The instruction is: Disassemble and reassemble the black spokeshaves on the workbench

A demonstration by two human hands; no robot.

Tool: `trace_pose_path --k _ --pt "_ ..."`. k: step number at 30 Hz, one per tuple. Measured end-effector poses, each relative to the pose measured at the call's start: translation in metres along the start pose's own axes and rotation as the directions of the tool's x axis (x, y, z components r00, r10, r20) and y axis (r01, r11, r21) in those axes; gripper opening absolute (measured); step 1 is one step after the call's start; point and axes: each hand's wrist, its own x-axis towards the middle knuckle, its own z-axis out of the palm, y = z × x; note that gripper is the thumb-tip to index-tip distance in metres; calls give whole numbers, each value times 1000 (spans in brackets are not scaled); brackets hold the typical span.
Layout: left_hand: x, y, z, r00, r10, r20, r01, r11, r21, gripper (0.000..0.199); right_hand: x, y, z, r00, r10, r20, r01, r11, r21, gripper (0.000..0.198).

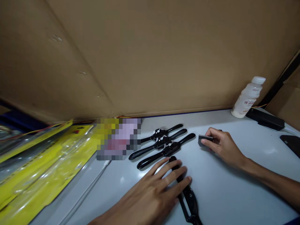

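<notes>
Three black spokeshaves [164,142] with silvery screws lie side by side on the table. Nearer to me is another black spokeshave body [192,198] with a long slot, cut off by the lower edge of the picture. Across its upper handle lies my left hand [157,190], palm down, fingers stretched and spread, touching it; the thumb is hidden. My right hand [222,145], right of the row, pinches a small dark rectangular metal piece [203,140] between thumb and fingers, just above the tabletop.
Yellow cards in clear plastic packaging [58,156] cover the left side. A blurred-out phone-like item [119,139] has a white cable [86,187] attached. At the back right stand a white bottle [247,98], a black box [266,119] and a dark flat object [292,143]. Cardboard [164,56] walls the back.
</notes>
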Motion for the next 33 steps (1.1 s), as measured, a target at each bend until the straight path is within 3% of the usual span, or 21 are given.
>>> trace_pose_path --k 3,6,9,12,19,24,28,33 --pt "-1 2 10 985 -103 -138 93 993 -79 28 0 -2 -2 993 102 56 -109 985 136 31" --pt "-5 2 11 988 -123 -99 111 988 -111 26 0 -3 -3 958 194 213 -253 921 298 35" --pt "-10 -2 3 996 -82 -40 77 991 -105 37 1 -1 -4 918 198 343 -321 879 352 40" --pt "-11 -4 -1 997 -70 -17 68 994 -90 39 3 0 -4 915 194 354 -324 876 358 39" --pt "-7 -7 2 994 -110 0 109 986 -129 26 3 -1 -7 955 165 248 -235 930 284 29" --pt "-8 -12 -3 988 -142 53 150 969 -198 10 2 -2 -6 942 184 279 -272 909 317 33" --pt "-6 -9 6 991 -135 -13 130 973 -190 8 -2 -11 -6 931 181 317 -282 909 308 30" --pt "-6 -2 17 990 -66 -122 62 997 -35 13 -12 -28 -3 918 153 365 -270 917 294 26"
